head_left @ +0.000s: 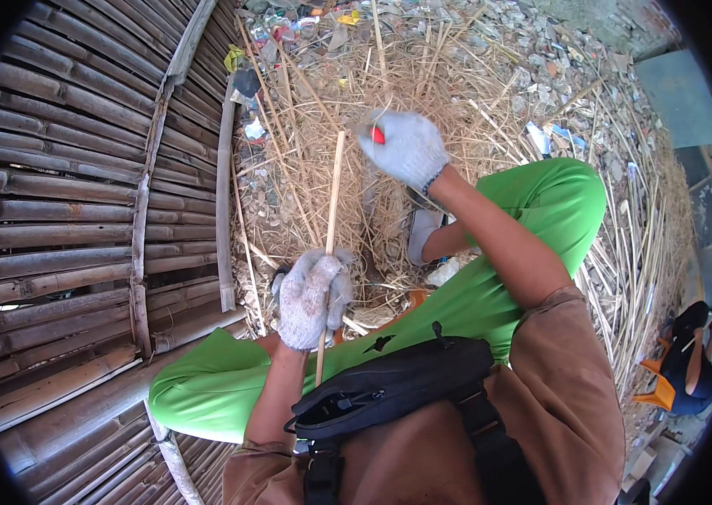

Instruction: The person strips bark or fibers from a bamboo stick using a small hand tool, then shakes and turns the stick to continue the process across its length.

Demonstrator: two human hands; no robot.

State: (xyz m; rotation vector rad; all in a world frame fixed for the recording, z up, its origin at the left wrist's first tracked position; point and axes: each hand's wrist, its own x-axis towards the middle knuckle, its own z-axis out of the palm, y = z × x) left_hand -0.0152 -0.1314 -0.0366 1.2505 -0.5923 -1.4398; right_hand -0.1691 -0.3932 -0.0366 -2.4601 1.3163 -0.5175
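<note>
My left hand (312,295), in a worn, stained white knit glove, is closed around a slim pale bamboo stick (334,194). The stick stands nearly in line with my body, its far end bare and its lower end reaching over my lap. Beyond and to the right of that far end is my right hand (413,150), also gloved. Its fingers are wrapped round what looks like a red-handled knife (378,135); the blade end is blurred and mostly hidden. A thin curl of shaving shows just above that hand.
Straw-like bamboo shavings (406,93) and loose sticks cover the ground ahead. A bamboo-slat wall (69,210) rises on the left. Long split strips (625,244) lie to the right. A black waist bag (398,383) rests on my lap. A person (690,362) sits on an orange chair (655,387) far right.
</note>
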